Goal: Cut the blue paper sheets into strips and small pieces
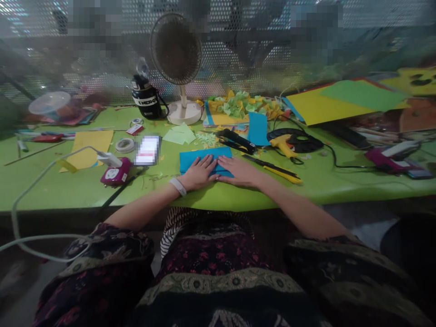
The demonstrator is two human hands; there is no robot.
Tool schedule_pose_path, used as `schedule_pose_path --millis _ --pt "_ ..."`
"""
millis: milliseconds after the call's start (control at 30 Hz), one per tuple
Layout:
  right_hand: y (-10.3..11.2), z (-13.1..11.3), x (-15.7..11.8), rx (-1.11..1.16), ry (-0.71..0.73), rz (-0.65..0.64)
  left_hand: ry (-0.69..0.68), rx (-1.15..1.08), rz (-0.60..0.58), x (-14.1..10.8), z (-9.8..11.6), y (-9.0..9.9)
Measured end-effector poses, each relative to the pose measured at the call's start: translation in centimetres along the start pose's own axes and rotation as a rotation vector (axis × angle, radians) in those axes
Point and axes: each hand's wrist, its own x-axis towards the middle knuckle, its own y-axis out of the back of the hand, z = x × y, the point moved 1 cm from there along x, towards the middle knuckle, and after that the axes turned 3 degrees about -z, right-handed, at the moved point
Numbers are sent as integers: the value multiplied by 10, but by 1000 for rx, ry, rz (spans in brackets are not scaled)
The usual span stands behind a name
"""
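A folded sheet of blue paper (191, 158) lies on the green-covered table close to its front edge. Flat on the left part of the paper rests my left hand (200, 172), fingers spread and pointing away from me. My right hand (237, 170) presses on the paper's right part, its fingers stretched out; the thumbs almost meet. Between them the hands cover much of the lower half of the sheet. Just right of my right hand is a yellow and black box cutter (275, 170). Behind the paper sits a black stapler (235, 141).
A yellow glue gun (285, 144) with a black cord lies to the right, near a smaller blue piece (258, 129). Leftward are a phone (147, 150), a tape roll (125, 145) and a purple adapter (116, 172). A fan (177, 50) and black bottle (147, 99) stand behind.
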Motion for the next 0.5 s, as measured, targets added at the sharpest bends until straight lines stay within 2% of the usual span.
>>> schedule_pose_path --millis 267,400,500 --pt "-2 0 -16 -50 -59 -22 -7 8 -7 -1 0 -2" --pt "-6 -16 -6 -91 -44 32 -41 16 -22 -2 -2 -2" --pt "-13 -30 2 -75 -59 19 -48 20 -37 -3 -2 -1"
